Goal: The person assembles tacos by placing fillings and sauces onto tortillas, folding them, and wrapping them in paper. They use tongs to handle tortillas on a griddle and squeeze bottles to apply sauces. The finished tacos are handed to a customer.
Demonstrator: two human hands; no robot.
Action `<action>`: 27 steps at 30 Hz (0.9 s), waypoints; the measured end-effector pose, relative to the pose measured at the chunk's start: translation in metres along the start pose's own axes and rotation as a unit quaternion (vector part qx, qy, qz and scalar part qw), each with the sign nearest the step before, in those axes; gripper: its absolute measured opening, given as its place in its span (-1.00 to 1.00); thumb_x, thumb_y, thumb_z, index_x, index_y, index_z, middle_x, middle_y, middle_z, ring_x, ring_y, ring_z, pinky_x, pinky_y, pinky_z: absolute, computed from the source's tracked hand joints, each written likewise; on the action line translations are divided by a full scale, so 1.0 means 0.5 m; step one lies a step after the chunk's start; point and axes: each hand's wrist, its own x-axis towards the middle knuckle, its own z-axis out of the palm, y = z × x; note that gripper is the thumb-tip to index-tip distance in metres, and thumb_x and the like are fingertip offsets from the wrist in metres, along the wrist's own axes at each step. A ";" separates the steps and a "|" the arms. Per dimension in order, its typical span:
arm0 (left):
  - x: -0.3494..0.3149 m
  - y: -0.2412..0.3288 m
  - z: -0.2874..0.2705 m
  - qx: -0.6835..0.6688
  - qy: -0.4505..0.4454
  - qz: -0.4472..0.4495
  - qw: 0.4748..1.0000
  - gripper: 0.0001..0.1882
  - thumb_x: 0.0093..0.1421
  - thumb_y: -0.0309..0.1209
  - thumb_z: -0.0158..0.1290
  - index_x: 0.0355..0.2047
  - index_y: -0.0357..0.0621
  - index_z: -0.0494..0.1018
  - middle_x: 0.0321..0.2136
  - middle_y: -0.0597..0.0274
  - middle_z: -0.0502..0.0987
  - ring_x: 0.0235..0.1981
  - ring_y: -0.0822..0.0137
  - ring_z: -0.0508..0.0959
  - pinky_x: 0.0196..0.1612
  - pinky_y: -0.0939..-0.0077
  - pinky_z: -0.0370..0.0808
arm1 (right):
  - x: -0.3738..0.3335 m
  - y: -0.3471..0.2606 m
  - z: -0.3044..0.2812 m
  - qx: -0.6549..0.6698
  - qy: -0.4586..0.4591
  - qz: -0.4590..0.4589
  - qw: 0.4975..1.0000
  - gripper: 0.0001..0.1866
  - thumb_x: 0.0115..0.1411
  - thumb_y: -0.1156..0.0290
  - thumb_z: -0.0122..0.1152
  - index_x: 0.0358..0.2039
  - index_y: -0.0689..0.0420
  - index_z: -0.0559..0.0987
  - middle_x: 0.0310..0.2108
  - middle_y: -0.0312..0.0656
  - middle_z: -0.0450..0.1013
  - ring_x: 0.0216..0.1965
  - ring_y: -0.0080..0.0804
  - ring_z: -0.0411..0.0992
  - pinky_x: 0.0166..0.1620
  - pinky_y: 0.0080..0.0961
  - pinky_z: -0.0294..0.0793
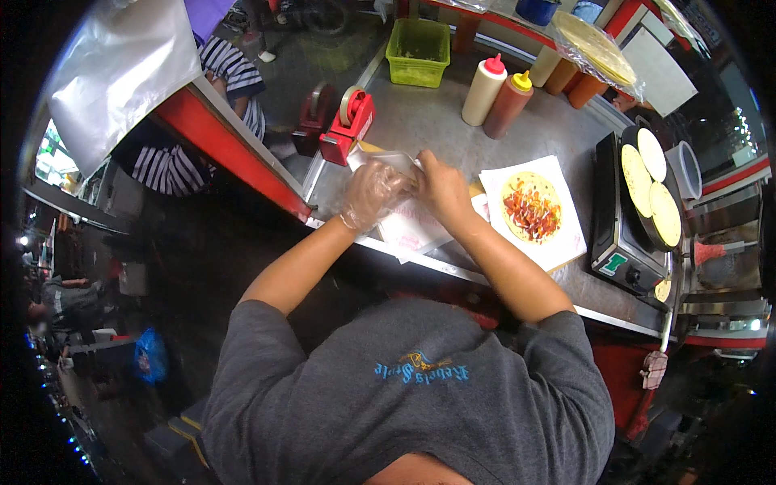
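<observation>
At the counter's front edge, my left hand (373,194), in a clear plastic glove, is closed on the upper part of a white wrapping paper (414,230). My bare right hand (439,184) pinches the same paper from the other side, its fingertips close to the left ones. Whatever the paper may hold is hidden by my hands. Right of them, a round flatbread (532,208) topped with chopped red and orange filling lies flat on another white sheet (568,242). A red tape dispenser (349,125) stands just beyond my left hand.
Two squeeze bottles, one white (485,90) and one reddish brown (508,107), stand at the back near a green bin (418,53). On the right, a stove (626,250) carries a pan with several flatbreads (665,212). A person in striped clothing (230,69) is beyond the left partition.
</observation>
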 end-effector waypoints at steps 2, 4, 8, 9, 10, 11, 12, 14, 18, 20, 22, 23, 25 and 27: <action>0.015 -0.014 -0.005 0.045 0.088 0.093 0.991 -0.68 0.13 -0.08 0.33 -0.16 0.14 0.65 -0.04 0.20 0.60 0.02 0.05 0.56 0.09 0.02 0.49 | 0.019 0.014 -0.008 0.023 -0.040 0.059 0.997 -0.66 0.34 0.25 0.31 0.00 0.13 0.48 -0.27 0.29 0.60 -0.23 0.37 0.59 -0.20 0.08 0.58; 0.038 -0.036 -0.005 0.056 0.017 0.134 0.989 -0.65 0.14 -0.05 0.33 -0.13 0.16 0.62 0.11 0.16 0.53 0.14 0.02 0.50 0.21 -0.04 0.43 | 0.054 0.046 -0.026 0.036 -0.061 0.119 0.990 -0.49 0.28 0.17 0.39 0.10 0.16 0.44 -0.21 0.33 0.60 -0.17 0.35 0.61 -0.14 0.05 0.61; 0.086 -0.068 0.012 -0.022 -0.069 0.200 0.977 -0.58 0.16 -0.07 0.32 -0.06 0.01 0.61 0.14 0.10 0.52 0.16 -0.02 0.49 0.26 0.06 0.45 | 0.150 0.158 -0.046 -0.085 -0.057 0.154 0.983 -0.06 0.06 -0.01 0.61 0.28 0.23 0.35 -0.01 0.35 0.57 0.05 0.24 0.58 0.06 0.04 0.58; 0.088 -0.066 0.017 -0.033 -0.086 0.205 0.974 -0.57 0.17 -0.07 0.32 -0.05 -0.03 0.60 0.14 0.10 0.52 0.15 -0.01 0.50 0.24 0.08 0.48 | 0.164 0.190 -0.036 -0.113 -0.084 0.158 0.977 -0.02 0.03 -0.03 0.63 0.29 0.24 0.35 0.05 0.35 0.55 0.11 0.23 0.54 0.11 0.03 0.56; 0.085 -0.061 0.021 -0.038 -0.106 0.204 0.972 -0.55 0.18 -0.06 0.31 -0.04 -0.06 0.60 0.14 0.09 0.52 0.15 -0.01 0.50 0.23 0.10 0.50 | 0.172 0.216 -0.026 -0.147 -0.114 0.163 0.969 0.02 -0.01 -0.06 0.66 0.30 0.26 0.35 0.10 0.35 0.52 0.16 0.22 0.51 0.16 0.03 0.54; 0.072 -0.050 0.025 -0.037 -0.082 0.210 0.974 -0.55 0.19 -0.07 0.31 -0.04 -0.08 0.59 0.13 0.08 0.52 0.14 -0.01 0.51 0.21 0.10 0.51 | 0.176 0.233 -0.016 -0.152 -0.105 0.158 0.970 -0.01 0.02 -0.03 0.64 0.30 0.24 0.36 0.09 0.30 0.53 0.17 0.21 0.50 0.17 0.02 0.52; 0.053 -0.034 0.029 -0.031 -0.064 0.208 0.976 -0.54 0.20 -0.07 0.31 -0.04 -0.10 0.59 0.13 0.06 0.52 0.13 -0.02 0.51 0.19 0.09 0.52 | 0.171 0.239 -0.009 -0.164 -0.100 0.155 0.969 -0.05 0.04 0.00 0.63 0.31 0.22 0.37 0.07 0.25 0.54 0.17 0.20 0.48 0.19 0.00 0.51; 0.005 -0.001 0.035 -0.013 -0.074 0.168 0.983 -0.49 0.25 -0.08 0.28 0.05 -0.16 0.55 0.11 -0.01 0.52 0.10 -0.07 0.53 0.19 0.04 0.52 | 0.128 0.217 -0.004 -0.159 -0.027 0.099 0.982 -0.19 0.09 0.11 0.58 0.26 0.20 0.44 0.02 0.16 0.55 0.16 0.16 0.46 0.18 -0.02 0.49; -0.062 0.040 0.044 -0.046 -0.037 0.144 0.988 -0.49 0.32 -0.08 0.22 0.19 -0.02 0.49 0.15 0.04 0.50 0.19 -0.05 0.48 0.26 0.04 0.49 | -0.057 0.057 -0.052 -0.024 0.112 -0.096 0.989 -0.64 0.16 0.37 0.45 -0.04 0.17 0.62 -0.12 0.01 0.56 -0.03 0.06 0.48 0.00 -0.07 0.44; -0.064 0.044 0.047 -0.055 -0.028 0.149 0.987 -0.44 0.31 -0.11 0.23 0.26 0.01 0.46 0.14 -0.01 0.50 0.13 -0.08 0.51 0.21 0.00 0.48 | -0.156 0.002 -0.072 -0.020 -0.144 -0.137 0.980 -0.64 0.11 0.28 0.53 -0.13 0.10 0.62 -0.16 -0.08 0.54 -0.12 -0.04 0.45 -0.08 -0.13 0.39; -0.056 0.043 0.048 -0.059 -0.040 0.149 0.986 -0.43 0.34 -0.12 0.18 0.31 0.05 0.44 0.15 0.00 0.49 0.12 -0.07 0.50 0.21 0.01 0.45 | -0.213 -0.020 -0.070 -0.010 -0.061 -0.253 0.966 -0.69 0.09 0.25 0.50 -0.15 0.02 0.68 -0.23 -0.28 0.55 -0.12 -0.21 0.45 -0.04 -0.19 0.36; -0.050 0.043 0.047 -0.033 -0.021 0.168 0.985 -0.45 0.34 -0.13 0.17 0.31 0.09 0.45 0.14 0.04 0.50 0.11 -0.05 0.51 0.20 0.03 0.46 | -0.229 -0.016 -0.070 -0.019 -0.086 -0.230 0.969 -0.69 0.10 0.28 0.49 -0.13 0.02 0.68 -0.23 -0.27 0.55 -0.12 -0.21 0.44 -0.03 -0.19 0.36; -0.045 0.043 0.042 0.014 0.006 0.182 0.983 -0.48 0.35 -0.14 0.17 0.30 0.16 0.48 0.12 0.11 0.53 0.08 0.00 0.52 0.18 0.07 0.48 | -0.251 -0.009 -0.060 -0.040 -0.108 -0.223 0.968 -0.69 0.11 0.32 0.46 -0.10 0.02 0.68 -0.23 -0.27 0.55 -0.11 -0.20 0.44 -0.02 -0.19 0.35; -0.051 0.043 0.028 0.037 -0.063 0.169 0.983 -0.55 0.37 -0.17 0.14 0.26 0.18 0.53 0.15 0.19 0.56 0.13 0.05 0.53 0.22 0.12 0.47 | -0.253 -0.002 -0.051 -0.024 -0.074 -0.198 0.977 -0.77 0.14 0.38 0.41 -0.17 0.05 0.67 -0.24 -0.27 0.54 -0.11 -0.18 0.44 0.02 -0.19 0.34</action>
